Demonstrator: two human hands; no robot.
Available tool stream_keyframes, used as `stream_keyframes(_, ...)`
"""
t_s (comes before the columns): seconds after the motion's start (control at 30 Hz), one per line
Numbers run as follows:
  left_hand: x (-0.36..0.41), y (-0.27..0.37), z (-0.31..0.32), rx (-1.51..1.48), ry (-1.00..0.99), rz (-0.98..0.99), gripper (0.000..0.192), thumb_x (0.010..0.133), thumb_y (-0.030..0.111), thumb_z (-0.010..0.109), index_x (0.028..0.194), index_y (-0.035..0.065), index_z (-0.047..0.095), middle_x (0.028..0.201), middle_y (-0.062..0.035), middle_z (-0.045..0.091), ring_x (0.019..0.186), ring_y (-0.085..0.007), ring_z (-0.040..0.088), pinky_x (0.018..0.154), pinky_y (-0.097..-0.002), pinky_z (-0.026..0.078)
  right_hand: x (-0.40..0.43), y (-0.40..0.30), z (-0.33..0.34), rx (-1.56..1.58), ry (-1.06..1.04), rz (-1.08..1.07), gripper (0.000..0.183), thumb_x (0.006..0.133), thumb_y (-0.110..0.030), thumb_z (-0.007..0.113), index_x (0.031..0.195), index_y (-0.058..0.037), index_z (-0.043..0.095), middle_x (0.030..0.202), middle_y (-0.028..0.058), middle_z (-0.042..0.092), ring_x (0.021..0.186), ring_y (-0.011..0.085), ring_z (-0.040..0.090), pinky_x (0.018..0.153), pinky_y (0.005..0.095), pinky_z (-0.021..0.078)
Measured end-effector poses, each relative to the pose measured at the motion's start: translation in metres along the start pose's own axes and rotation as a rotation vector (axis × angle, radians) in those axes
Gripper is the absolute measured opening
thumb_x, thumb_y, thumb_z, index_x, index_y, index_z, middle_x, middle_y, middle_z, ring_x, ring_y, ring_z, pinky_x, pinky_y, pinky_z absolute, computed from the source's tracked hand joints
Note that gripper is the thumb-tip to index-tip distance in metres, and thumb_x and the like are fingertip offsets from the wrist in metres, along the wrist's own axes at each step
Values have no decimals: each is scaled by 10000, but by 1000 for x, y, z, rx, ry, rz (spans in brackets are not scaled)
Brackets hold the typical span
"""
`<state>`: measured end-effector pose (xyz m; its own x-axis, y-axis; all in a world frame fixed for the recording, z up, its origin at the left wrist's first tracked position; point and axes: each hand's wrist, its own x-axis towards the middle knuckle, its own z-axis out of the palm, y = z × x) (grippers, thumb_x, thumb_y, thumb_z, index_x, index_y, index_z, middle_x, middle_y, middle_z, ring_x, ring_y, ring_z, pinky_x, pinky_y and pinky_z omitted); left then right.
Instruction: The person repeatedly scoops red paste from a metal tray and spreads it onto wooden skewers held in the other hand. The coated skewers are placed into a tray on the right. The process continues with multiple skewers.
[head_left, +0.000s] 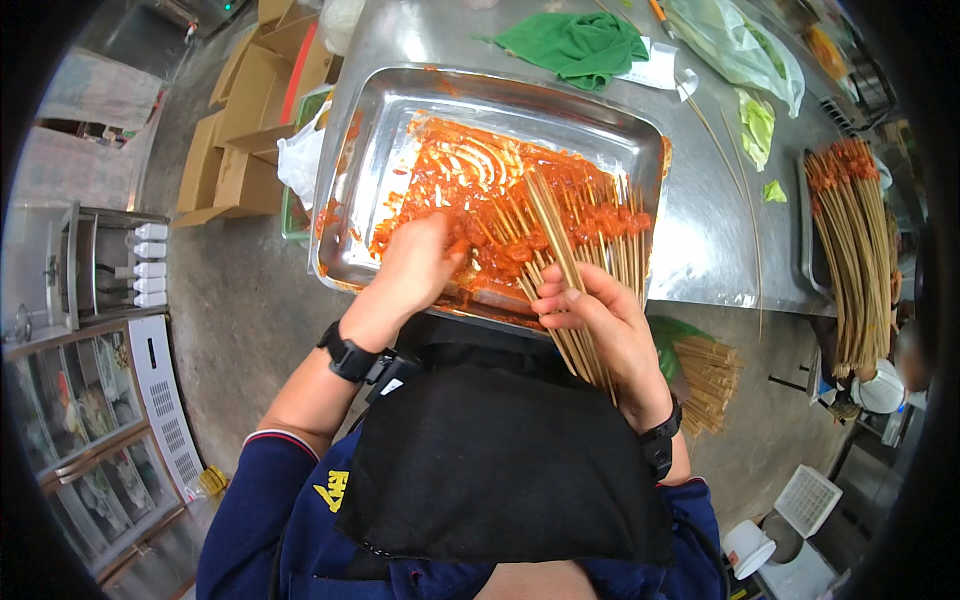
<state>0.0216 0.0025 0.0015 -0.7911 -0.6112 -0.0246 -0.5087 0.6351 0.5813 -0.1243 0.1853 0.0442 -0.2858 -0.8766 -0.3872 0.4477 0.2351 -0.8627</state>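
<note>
A rectangular stainless steel tray lies before me, its floor partly covered with red-orange sauce and small pieces of marinated meat. My left hand is down in the sauce near the tray's front left, fingertips curled among the meat; whether they grip a piece cannot be told. A bundle of thin bamboo skewers is in my right hand, held between thumb and fingers over the tray's front right edge. Beside it, skewers threaded with red meat lie in a row at the tray's right, their bare ends towards me.
On the steel table are a green cloth, a plastic bag, lettuce leaves and loose skewers. Another tray at right holds finished meat skewers. Cardboard boxes stand left; bundled skewers sit below the table. A person is at far right.
</note>
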Motion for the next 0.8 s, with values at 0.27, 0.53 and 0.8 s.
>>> stream_keyframes(0.27, -3, -4, -18, -1430, -76, -449, 232, 898, 145, 517, 1033, -38, 566, 923, -100, 615, 780, -174, 613, 671, -284, 517, 0, 2, 9, -96, 3, -62, 221, 848, -3, 514, 1058, 38, 570, 938, 46, 528, 719, 102, 580, 634, 220, 503)
stream_keyframes(0.53, 0, 9, -16, -1654, 17, -449, 266, 911, 164, 503, 1083, -34, 547, 953, -121, 603, 808, -200, 606, 698, -312, 514, -1, -2, 12, -138, -9, 45, 195, 827, -28, 579, 1019, 6, 569, 802, 8, 583, 663, 68, 575, 562, 199, 490)
stream_keyframes(0.8, -1, 17, -16, -1556, 0, -399, 276, 906, 129, 503, 1126, -34, 532, 1055, -131, 603, 925, -208, 611, 794, -318, 514, -1, -2, 12, -164, -10, 40, 178, 834, -27, 578, 1009, 1, 577, 812, 7, 585, 667, 64, 569, 556, 197, 489)
